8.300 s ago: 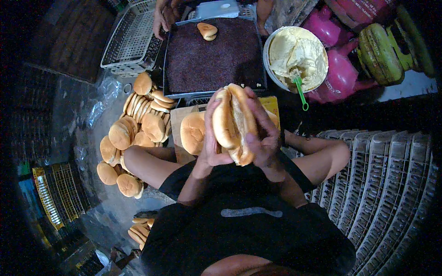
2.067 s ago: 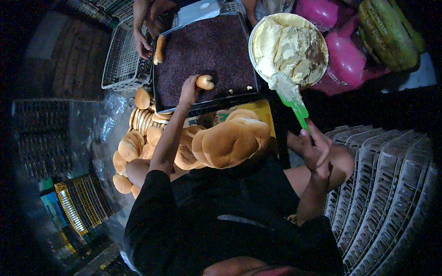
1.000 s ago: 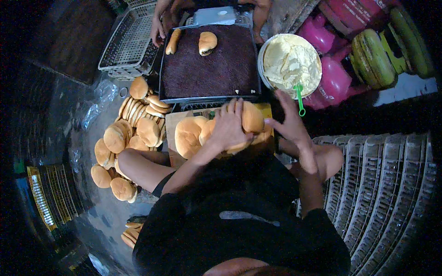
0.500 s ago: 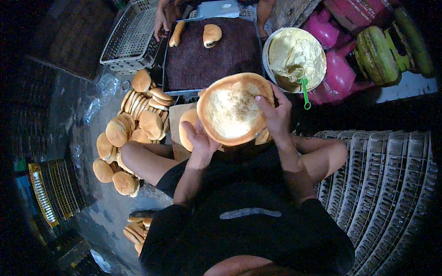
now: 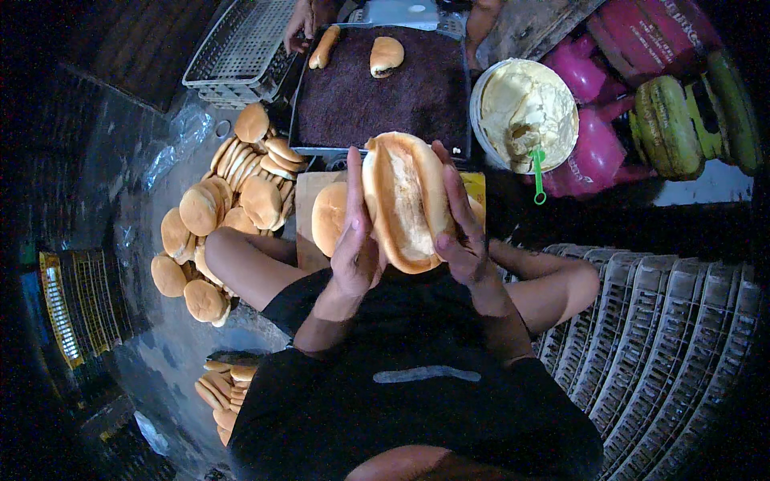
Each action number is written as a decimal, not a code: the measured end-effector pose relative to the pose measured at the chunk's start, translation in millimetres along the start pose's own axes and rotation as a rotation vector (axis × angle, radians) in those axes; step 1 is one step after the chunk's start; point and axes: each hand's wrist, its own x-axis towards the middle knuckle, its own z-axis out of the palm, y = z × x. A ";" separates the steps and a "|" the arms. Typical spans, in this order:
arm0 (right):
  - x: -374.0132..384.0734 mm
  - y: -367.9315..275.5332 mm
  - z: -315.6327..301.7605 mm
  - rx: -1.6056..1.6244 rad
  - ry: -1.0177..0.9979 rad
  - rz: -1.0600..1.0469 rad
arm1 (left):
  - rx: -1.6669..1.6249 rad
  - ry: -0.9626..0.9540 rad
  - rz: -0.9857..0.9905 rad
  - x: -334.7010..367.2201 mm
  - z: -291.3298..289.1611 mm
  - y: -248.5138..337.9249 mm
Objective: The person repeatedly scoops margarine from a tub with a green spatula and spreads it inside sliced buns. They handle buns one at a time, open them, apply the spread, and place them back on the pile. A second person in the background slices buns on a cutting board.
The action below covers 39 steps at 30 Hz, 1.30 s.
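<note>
Between my left hand (image 5: 355, 244) and my right hand (image 5: 463, 228) I hold a large bread bun (image 5: 407, 200) upright. Both palms press on its sides, so it curls into a trough with the pale inner face upward. Under it, a cardboard piece (image 5: 309, 240) lies before my crossed legs, with another bun (image 5: 328, 218) on it beside my left hand. Beyond my hands is a tray (image 5: 301, 150) of dark brown crumbs or sprinkles (image 5: 369, 100). A folded bun (image 5: 387, 56) and a long roll (image 5: 324, 46) rest on that dark layer.
A tub (image 5: 476, 104) of pale cream (image 5: 537, 104) with a green-handled tool (image 5: 539, 176) stands right of the tray. Many buns (image 5: 261, 200) are heaped at left. A plastic crate (image 5: 241, 48), another person's hand (image 5: 300, 28), pink bags (image 5: 597, 152), green gas cylinders (image 5: 666, 120) and racks (image 5: 650, 321) surround me.
The bun was spread flat and wide; now its sides are pressed inward into a narrow trough. My right thumb has left its inner face, and both hands have come closer together.
</note>
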 end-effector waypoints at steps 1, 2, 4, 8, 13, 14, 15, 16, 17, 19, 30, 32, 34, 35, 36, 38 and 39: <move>-0.5 -2.3 3.7 -0.063 0.003 0.017 | -0.088 -0.049 0.022 -0.6 1.2 -2.5; -0.8 -5.2 8.9 -0.117 0.037 0.031 | 0.107 0.078 -0.005 0.7 2.4 -7.6; -2.4 -12.3 19.0 -0.226 0.046 0.045 | 0.385 0.093 0.164 3.3 1.6 -17.3; -8.4 -23.8 33.2 -0.264 0.127 0.135 | 0.497 -0.026 0.194 5.8 -4.4 -30.3; -15.5 -23.4 38.7 -0.263 0.249 0.309 | 0.338 0.079 0.049 0.9 -9.3 -39.9; -16.0 -21.2 40.3 -0.024 0.328 0.410 | 0.272 0.145 0.013 0.0 -11.9 -41.2; -16.3 -18.7 41.1 0.209 0.411 0.467 | 0.036 0.189 -0.032 -0.7 -13.9 -45.2; -17.5 -17.5 41.0 0.209 0.416 0.479 | 0.033 0.226 -0.273 -5.5 -18.3 -43.3; -17.9 -15.7 41.7 0.219 0.426 0.507 | -0.068 0.328 -0.488 -10.9 -20.9 -45.1; -19.2 -16.5 42.8 0.045 0.283 0.400 | -0.334 0.095 -0.398 -20.6 -25.3 -53.1; -28.8 11.1 -77.9 -0.883 0.479 0.491 | -0.611 0.135 -0.353 -30.2 -42.7 -81.4; -38.0 35.8 -106.7 -1.267 0.585 0.704 | -0.394 0.183 -0.296 -31.9 -46.6 -78.4; -48.9 62.5 -128.2 -1.440 0.618 1.055 | -0.309 0.233 -0.257 -30.8 -49.1 -74.5; -54.9 73.2 -139.8 -1.396 0.613 1.187 | -0.338 0.244 -0.251 -29.7 -48.7 -72.6; -57.5 83.5 -152.6 -1.314 0.559 1.233 | -0.368 0.256 -0.245 -27.4 -47.9 -69.4; -61.1 94.9 -171.0 -1.167 0.484 1.326 | -0.470 0.081 -0.222 -23.2 -42.4 -62.7; -63.5 94.6 -175.4 -1.166 0.472 1.252 | -0.340 0.179 -0.202 -22.1 -37.8 -59.0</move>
